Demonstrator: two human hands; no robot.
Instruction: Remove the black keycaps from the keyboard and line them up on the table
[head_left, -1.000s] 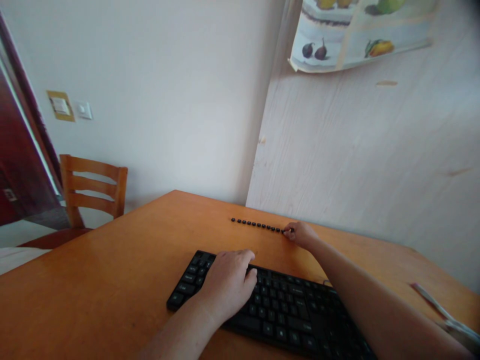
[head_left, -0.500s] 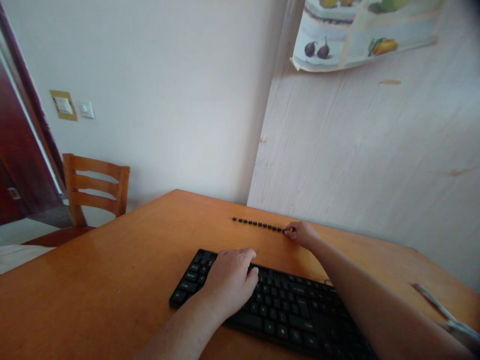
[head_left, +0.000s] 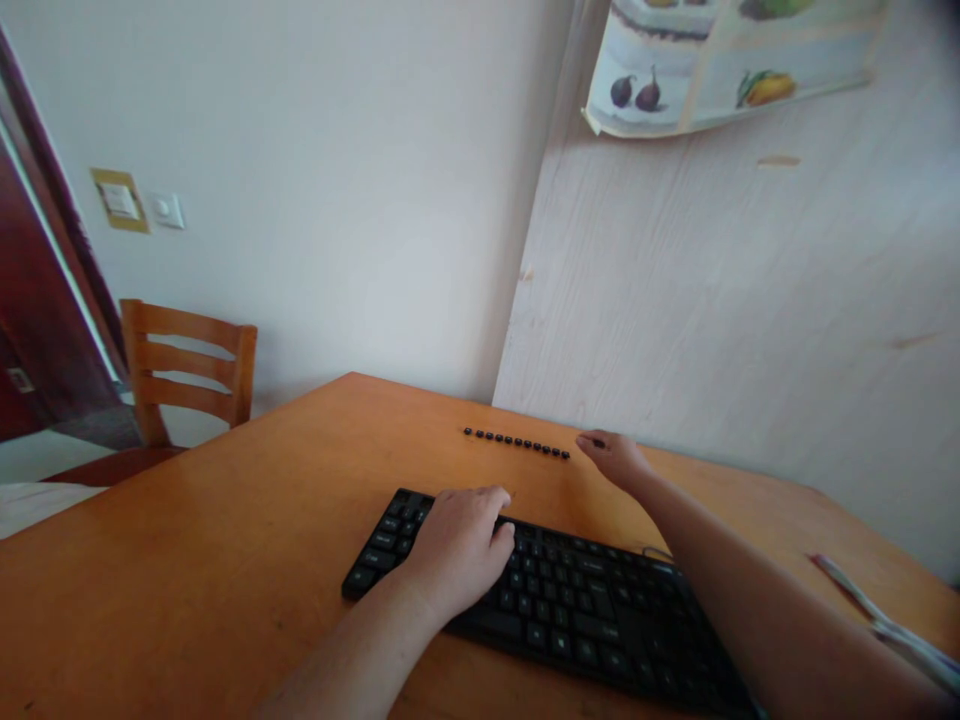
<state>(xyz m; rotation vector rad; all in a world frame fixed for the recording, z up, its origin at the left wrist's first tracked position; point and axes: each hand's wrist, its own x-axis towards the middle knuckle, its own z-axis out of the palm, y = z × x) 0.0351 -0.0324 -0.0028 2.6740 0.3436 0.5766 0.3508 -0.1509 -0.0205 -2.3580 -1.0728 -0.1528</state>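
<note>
A black keyboard [head_left: 570, 590] lies at a slant on the table, its left part partly covered by my left hand [head_left: 466, 550]. That hand rests on the keys, fingers stretched forward and thumb apart. Farther back, several small black keycaps [head_left: 518, 442] form a straight row. Just past the row's right end is my right hand [head_left: 611, 455], held slightly away from the last keycap, fingers bent together. A small dark piece, which looks like another keycap [head_left: 599, 443], shows among its fingers. My right forearm hides part of the keyboard's right end.
The orange wooden table [head_left: 225, 560] meets a pale board [head_left: 675, 300] at the back. A wooden chair [head_left: 187, 360] stands at the left. A thin, pale long object [head_left: 855, 595] lies at the right, partly behind my forearm. A cable [head_left: 656, 550] leaves the keyboard's back.
My right hand has moved slightly right and up, away from the keycap at the row's right end, which now lies uncovered. My left hand stays on the keyboard. The view has tilted slightly.
</note>
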